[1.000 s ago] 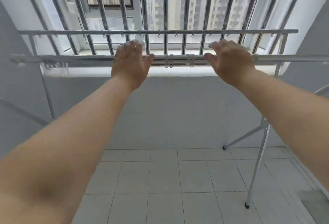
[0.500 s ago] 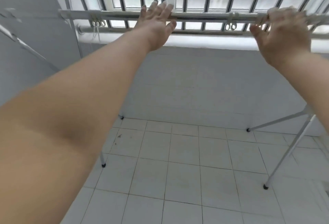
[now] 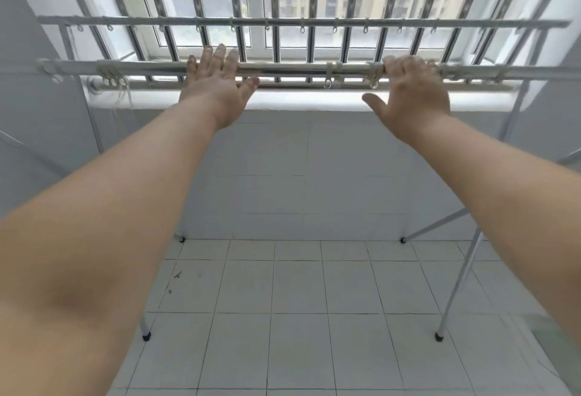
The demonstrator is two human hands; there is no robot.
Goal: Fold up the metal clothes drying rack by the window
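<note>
White floor tiles (image 3: 295, 326) fill the lower half of the view, meeting a pale wall (image 3: 301, 175) under a barred window (image 3: 276, 2) at twelve o'clock, with tower blocks hazy beyond the glass. Spread open in front of that window stands the metal drying rack (image 3: 314, 22), its far rail running across the view from ten o'clock to two o'clock and hung with small rings. Its near rail (image 3: 292, 69) crosses lower, just in front of the sill, carrying loose clips near both ends and at the middle. Slanted legs come down at both sides; black-capped feet rest on the tiles at seven o'clock (image 3: 146, 336) and five o'clock (image 3: 439, 337), with two more back by the wall. Both bare forearms reach up from the bottom corners. At eleven o'clock the left hand (image 3: 217, 87) lies flat over the near rail, fingers straight and spread, its grip released. At one o'clock the right hand (image 3: 412, 87) curls its fingers over the same rail, thumb hanging free below, grasping loosely from above.
</note>
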